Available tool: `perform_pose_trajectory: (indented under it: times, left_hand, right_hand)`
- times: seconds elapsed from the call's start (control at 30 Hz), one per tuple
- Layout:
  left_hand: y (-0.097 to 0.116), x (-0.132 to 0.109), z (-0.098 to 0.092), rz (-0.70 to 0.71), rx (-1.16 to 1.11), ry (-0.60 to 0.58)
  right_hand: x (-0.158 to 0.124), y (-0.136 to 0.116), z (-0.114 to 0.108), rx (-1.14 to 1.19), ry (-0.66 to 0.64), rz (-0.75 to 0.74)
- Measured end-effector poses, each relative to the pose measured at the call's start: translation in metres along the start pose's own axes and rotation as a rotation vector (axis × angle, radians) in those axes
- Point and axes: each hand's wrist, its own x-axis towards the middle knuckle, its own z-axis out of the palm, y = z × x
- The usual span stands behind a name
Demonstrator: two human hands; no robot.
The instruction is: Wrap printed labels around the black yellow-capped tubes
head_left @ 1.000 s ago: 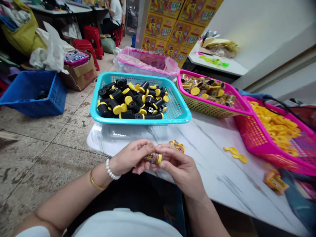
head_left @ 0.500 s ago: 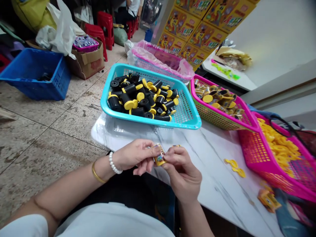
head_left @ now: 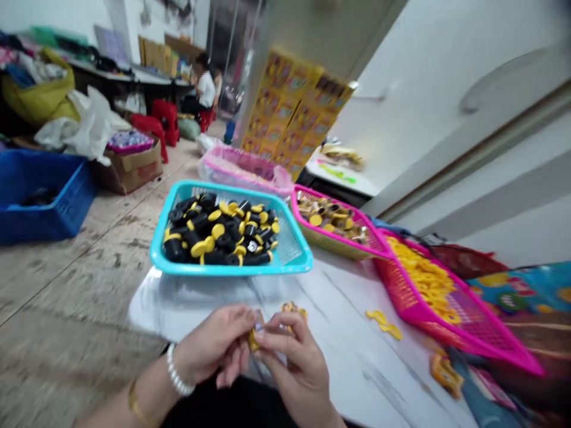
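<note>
My left hand (head_left: 218, 345) pinches a small yellow printed wrapper (head_left: 254, 334) between thumb and fingers, at the near edge of the white marbled table (head_left: 352, 356). From the other side, my right hand (head_left: 297, 359) grips the same wrapper with its fingertips. A second yellow printed piece (head_left: 294, 309) shows just beyond the curled fingers of my right hand; whether it is held there I cannot tell. Past my hands stands a turquoise basket (head_left: 232, 271) with several black cylinders (head_left: 200, 221) that have yellow caps.
Right of the turquoise basket are a pink basket (head_left: 321, 236) of yellow-brown printed pieces and another pink basket (head_left: 397, 297) of yellow rings (head_left: 428, 279). Loose yellow rings (head_left: 384, 325) and a printed bundle (head_left: 446, 374) lie at right. A blue crate (head_left: 66, 208) stands on the floor.
The head view has tilted up and turned right, so the baskets appear lower and further left. Both hands keep hold of the small wrapper, which looks turned more edge-on.
</note>
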Motion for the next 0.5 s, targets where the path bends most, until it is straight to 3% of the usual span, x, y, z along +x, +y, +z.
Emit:
perform_pose_trajectory:
  times: [0.1,0.2,0.3,0.37,0.5]
  left_hand:
    - [-0.014,0.01,-0.002,0.034,0.081,0.094]
    - [-0.019,0.014,-0.004,0.116,0.201,0.193]
    - [-0.013,0.007,0.003,0.11,0.195,0.209]
    - [-0.007,0.003,0.007,0.116,0.182,0.209]
    - [-0.004,0.002,0.009,0.156,0.212,0.202]
  right_hand:
    - [0.041,0.02,-0.034,-0.238,0.168,-0.072]
    - [0.109,0.043,-0.09,-0.589,0.42,-0.165]
    - [0.16,0.061,-0.127,-0.724,0.421,-0.075]
    - [0.169,0.067,-0.124,-0.721,0.37,-0.025]
    - [0.144,0.055,-0.072,-0.578,0.029,0.05]
